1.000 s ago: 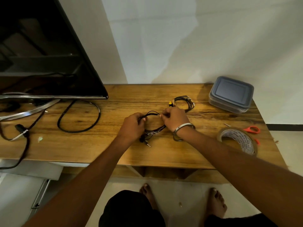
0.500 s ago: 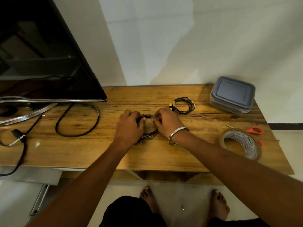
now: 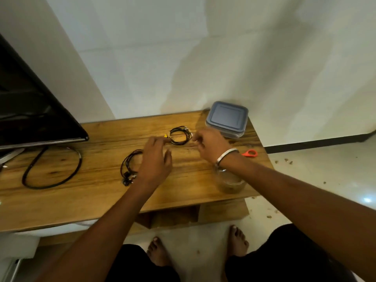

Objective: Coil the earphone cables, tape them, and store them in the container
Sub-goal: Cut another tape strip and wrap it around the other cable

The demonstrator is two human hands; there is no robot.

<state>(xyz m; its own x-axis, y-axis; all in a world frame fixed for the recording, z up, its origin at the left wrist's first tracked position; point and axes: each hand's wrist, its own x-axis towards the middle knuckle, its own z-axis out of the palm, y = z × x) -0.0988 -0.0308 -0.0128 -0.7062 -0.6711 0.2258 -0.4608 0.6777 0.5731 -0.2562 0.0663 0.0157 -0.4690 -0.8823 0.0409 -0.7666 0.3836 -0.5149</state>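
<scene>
Where table (image 3: 97, 192) ends, container (image 3: 226, 119) edgewise.

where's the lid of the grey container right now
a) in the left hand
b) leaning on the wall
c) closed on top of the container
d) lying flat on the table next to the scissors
c: the lid sits shut on the grey container at the far right corner of the table, and neither the left hand nor the right hand touches it.
</scene>
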